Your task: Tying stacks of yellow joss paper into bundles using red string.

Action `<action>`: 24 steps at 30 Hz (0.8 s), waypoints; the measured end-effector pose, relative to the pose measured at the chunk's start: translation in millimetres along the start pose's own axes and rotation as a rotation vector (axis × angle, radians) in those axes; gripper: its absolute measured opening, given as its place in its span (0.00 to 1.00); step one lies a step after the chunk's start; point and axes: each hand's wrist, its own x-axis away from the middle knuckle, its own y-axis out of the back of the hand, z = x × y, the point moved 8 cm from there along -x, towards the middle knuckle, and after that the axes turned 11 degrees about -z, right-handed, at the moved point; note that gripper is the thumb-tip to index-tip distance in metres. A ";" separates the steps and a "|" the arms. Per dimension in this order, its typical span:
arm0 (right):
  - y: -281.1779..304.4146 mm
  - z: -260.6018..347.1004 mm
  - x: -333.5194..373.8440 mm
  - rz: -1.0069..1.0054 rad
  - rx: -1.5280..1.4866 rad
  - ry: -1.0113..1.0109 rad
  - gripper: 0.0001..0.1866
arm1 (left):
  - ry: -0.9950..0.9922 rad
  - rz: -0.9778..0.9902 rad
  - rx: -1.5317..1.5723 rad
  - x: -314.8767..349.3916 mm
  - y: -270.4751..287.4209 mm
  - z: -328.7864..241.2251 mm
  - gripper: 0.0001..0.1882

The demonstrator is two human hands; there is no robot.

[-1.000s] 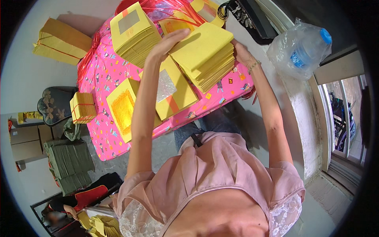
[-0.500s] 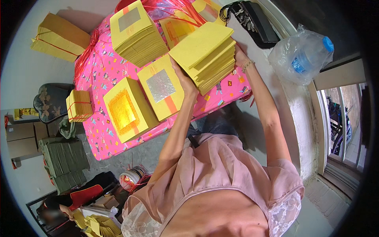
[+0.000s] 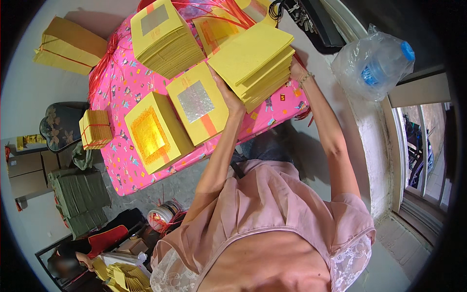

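Note:
A thick stack of yellow joss paper [image 3: 253, 61] stands near the table's right end, its upper layers separated by gaps on the side facing me. My left hand [image 3: 229, 99] presses along its left side, fingers partly hidden behind it. Around the far right edge my right hand [image 3: 297, 71] grips the same stack, with most of its fingers out of sight. Just left of it lies a stack with a silver foil square [image 3: 196, 101]. Further left is one with a gold foil square [image 3: 152, 136]. A taller silver-topped stack [image 3: 170, 48] sits behind them.
A pink patterned cloth [image 3: 121, 170] covers the table; red plastic strings [image 3: 104, 61] lie at its far left. A small tied bundle [image 3: 96, 129] sits at the left edge. Keys and a black bag [image 3: 318, 29] rest at right, near a bagged bottle [image 3: 377, 68]. Another person [image 3: 87, 260] is at lower left.
Both hands keep hold of the stack. Its upper layers have shifted slightly to the right, and the whole view has moved a little.

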 end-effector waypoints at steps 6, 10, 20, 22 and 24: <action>-27.6 24.4 30.0 0.128 -0.234 -0.261 0.20 | 0.038 0.016 0.011 -5.9 3.2 4.4 0.36; -49.0 71.3 39.6 0.056 0.009 -0.266 0.24 | -0.005 0.071 -0.012 -14.1 6.1 -2.5 0.35; -19.7 112.5 27.3 -0.016 1.165 0.499 0.15 | -0.056 0.184 -0.116 5.1 -16.8 -31.1 0.38; -30.8 119.3 38.0 -0.036 1.229 0.592 0.06 | -0.069 0.180 -0.073 1.4 -16.9 -41.9 0.38; -32.6 126.1 39.7 -0.066 1.255 0.498 0.09 | -0.152 0.100 -0.144 -0.5 -16.0 -65.5 0.38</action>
